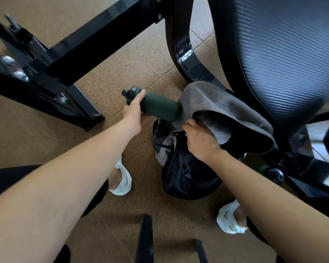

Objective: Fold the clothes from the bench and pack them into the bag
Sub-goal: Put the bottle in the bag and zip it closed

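Centre frame, I've got the left grip (134, 109) wrapped round the cap end of a dark green bottle (159, 107), holding it level, up and left of the bag (188, 177). My read is it's held aside so the bag's mouth is free for clothing. The right grip (199, 141) is clamped on the hem of the grey garment (216, 103), which drapes unfolded off the edge of the padded worktop (273, 54) at upper right and hangs just over the bag's open top. That looks like a hold for drawing it down. The bag sits on the floor (140, 63) between the white shoes (121, 179), with some grey cloth (165, 149) showing at its opening. Room is tight on the right, where the worktop's pad and supports crowd the garment. Upper left, the black frame (84, 44) bars that side, so I judge the open lane to be the floor between frame and bag, toward me.
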